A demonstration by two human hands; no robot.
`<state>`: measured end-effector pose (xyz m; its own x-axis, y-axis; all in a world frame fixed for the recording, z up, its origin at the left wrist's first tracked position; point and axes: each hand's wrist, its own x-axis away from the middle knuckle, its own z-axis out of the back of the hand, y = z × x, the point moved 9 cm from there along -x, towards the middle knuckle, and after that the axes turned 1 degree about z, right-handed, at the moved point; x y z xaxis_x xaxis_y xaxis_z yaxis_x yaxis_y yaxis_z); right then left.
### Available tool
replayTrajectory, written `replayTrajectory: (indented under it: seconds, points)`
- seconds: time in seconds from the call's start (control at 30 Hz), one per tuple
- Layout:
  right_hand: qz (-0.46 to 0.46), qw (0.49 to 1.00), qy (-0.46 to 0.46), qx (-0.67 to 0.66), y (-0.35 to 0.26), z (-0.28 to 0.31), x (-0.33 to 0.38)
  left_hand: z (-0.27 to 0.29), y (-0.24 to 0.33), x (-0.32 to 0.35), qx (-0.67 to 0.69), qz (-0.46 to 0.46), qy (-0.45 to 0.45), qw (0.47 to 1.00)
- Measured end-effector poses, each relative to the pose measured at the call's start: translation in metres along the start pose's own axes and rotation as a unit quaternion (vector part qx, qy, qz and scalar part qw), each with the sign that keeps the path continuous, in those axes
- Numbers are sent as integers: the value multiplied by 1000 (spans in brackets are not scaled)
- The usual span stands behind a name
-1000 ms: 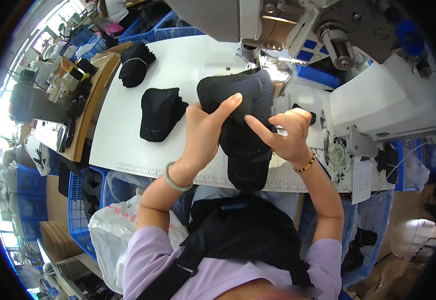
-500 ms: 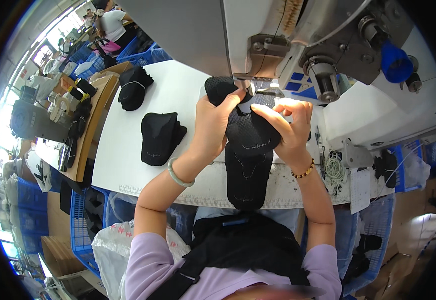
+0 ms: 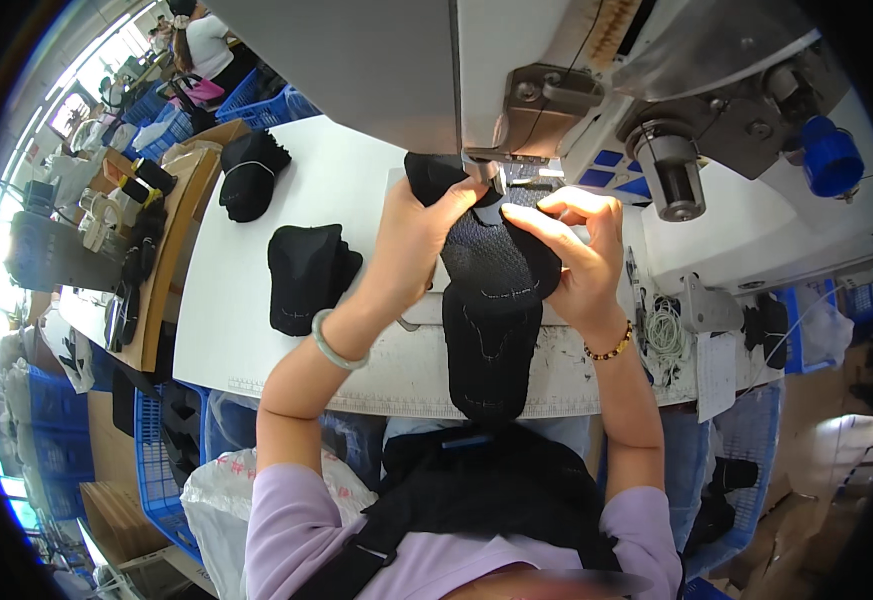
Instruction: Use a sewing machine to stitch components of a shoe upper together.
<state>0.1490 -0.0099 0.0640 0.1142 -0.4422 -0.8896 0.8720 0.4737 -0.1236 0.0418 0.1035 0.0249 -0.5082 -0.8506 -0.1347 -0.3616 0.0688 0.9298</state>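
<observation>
White table [image 3: 256, 330] underneath, your left hand [image 3: 421, 240] and right hand [image 3: 581, 250], both closed on the black fabric piece [image 3: 491, 300], feed its twelve-o'clock end beneath the sewing machine [image 3: 516, 90].

Two black fabric stacks [image 3: 306, 275] [image 3: 248, 175] lie on the white table [image 3: 226, 330].

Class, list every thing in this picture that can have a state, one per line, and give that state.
Black fabric piece with white stitch lines: held flat under the sewing machine head, its near end hanging over the table edge.
Left hand: gripping the fabric's far end.
Right hand: fingers pinching the fabric's right edge.
Stack of black fabric pieces: lying untouched on the white table.
</observation>
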Motion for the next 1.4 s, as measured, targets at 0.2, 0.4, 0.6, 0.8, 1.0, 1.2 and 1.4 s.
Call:
replayTrajectory:
  seconds: [0.2,0.4,0.6,0.8,1.0,1.2,1.4]
  points:
    - [14,1000,11,-3,2,-2,6,3,-5,-8,-36,65,-79,994]
    - [11,1000,8,-3,1,0,5,5,-6,-9,-56,54,-81,994]
    - [28,998,-5,51,0,1,7,3,-4,-9,-88,47,-103,990]
    - [50,996,-3,69,2,1,15,1,0,-8,-72,31,-106,991]
    - [46,997,-3,63,-5,1,12,1,-3,-9,-50,47,-108,992]
    - [41,989,-53,132,-9,-1,6,2,-4,-9,-42,49,-117,991]
    - [34,995,-29,91,-7,2,5,0,-3,-7,-44,55,-115,991]
